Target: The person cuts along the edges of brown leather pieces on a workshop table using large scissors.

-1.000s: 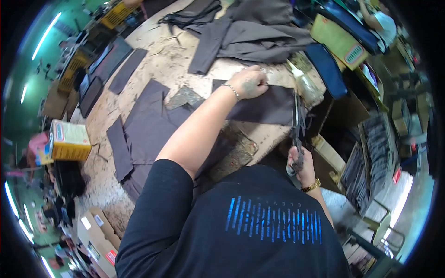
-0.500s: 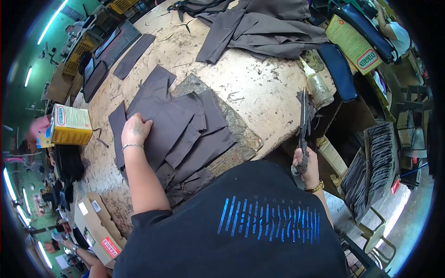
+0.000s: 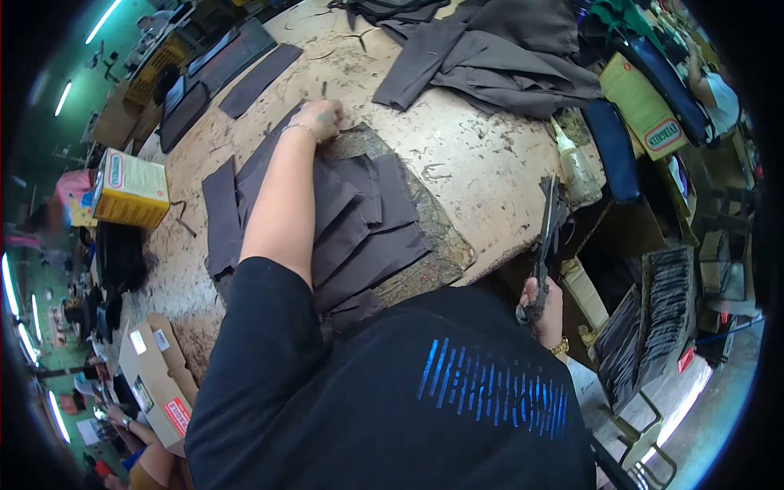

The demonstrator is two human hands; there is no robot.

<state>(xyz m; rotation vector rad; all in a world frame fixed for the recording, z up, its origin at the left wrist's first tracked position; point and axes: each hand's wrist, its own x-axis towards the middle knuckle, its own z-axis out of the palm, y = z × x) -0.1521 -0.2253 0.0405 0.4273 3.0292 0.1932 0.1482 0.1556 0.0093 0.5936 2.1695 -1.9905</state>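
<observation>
My left hand (image 3: 320, 121) is at the far end of the dark grey-brown fabric pieces (image 3: 335, 220), which lie overlapped on the table. Its fingers are curled downward and closed; whatever they pinch is hidden. The left forearm crosses over the pieces. At the table's right edge my right hand (image 3: 545, 304) grips a pair of scissors (image 3: 545, 237), blades pointing away from me. Dark scraps (image 3: 558, 212) hang beside the blades. Under the fabric lies a worn, mottled board (image 3: 437, 216).
A glue bottle (image 3: 575, 167) and a dark blue case (image 3: 614, 151) sit at the right edge. More fabric (image 3: 506, 61) is heaped at the back. To the left stand a yellow tin (image 3: 131, 188) and a cardboard box (image 3: 159, 380). A box of dark pieces (image 3: 645, 318) is at lower right.
My left hand has moved forward and right, from the left side of the fabric pieces to their far end. The right hand keeps its hold on the scissors. The view has shifted slightly.
</observation>
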